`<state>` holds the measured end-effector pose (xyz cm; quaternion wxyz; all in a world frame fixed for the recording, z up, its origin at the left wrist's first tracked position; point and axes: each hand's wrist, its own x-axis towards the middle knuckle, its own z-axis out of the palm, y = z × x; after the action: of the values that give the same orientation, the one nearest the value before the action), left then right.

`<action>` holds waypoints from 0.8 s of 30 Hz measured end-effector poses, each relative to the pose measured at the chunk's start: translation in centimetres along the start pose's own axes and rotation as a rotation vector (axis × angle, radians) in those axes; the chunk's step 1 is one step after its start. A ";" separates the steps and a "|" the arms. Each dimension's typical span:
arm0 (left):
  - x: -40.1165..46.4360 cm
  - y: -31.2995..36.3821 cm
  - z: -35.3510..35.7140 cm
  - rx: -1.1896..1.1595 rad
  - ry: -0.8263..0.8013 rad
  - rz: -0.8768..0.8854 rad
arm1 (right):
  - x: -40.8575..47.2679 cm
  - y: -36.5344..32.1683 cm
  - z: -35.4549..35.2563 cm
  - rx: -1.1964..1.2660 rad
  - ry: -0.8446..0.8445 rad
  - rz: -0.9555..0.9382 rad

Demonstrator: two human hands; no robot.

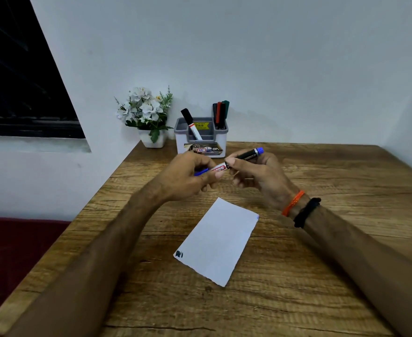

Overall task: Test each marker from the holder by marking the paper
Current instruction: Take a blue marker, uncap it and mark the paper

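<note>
Blue-capped marker [245, 156] – black barrel; white paper [220, 242] – dark blue smudge; wood-grain brown table [321, 276].

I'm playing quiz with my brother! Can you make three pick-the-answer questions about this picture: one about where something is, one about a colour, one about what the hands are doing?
1. Where is the flower pot?
A. Beside the marker holder
B. On the paper
C. Under the table

2. What colour is the end of the held marker?
A. Yellow
B. Blue
C. Pink

3. The hands are:
A. Resting flat
B. Both gripping one marker
C. Lifting the paper

Answers: 1 A, it stands left of the holder. 2 B, the tail end is blue. 3 B, left hand and right hand hold it.
</note>
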<state>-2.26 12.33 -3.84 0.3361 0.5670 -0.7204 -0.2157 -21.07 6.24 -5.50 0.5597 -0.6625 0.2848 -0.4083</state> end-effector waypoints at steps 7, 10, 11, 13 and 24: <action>0.1 0.1 1.0 0.179 0.018 0.119 | 0.0 0.5 0.6 -0.040 -0.031 -0.042; 0.0 0.1 1.1 0.151 -0.007 0.139 | 0.0 0.6 0.7 -0.023 -0.057 -0.086; 0.0 0.0 1.2 0.144 -0.016 0.141 | 0.0 0.7 0.7 -0.007 -0.067 -0.093; 0.1 -0.3 1.3 0.144 -0.035 0.152 | 0.1 0.9 0.8 0.002 -0.082 -0.098; 0.2 -0.4 1.4 0.024 -0.049 0.200 | 0.6 1.4 0.5 0.108 -0.147 -0.082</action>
<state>-3.03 11.90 -5.02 0.3315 0.4908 -0.7840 -0.1859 -20.23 5.70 -6.71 0.5969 -0.6707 0.1934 -0.3957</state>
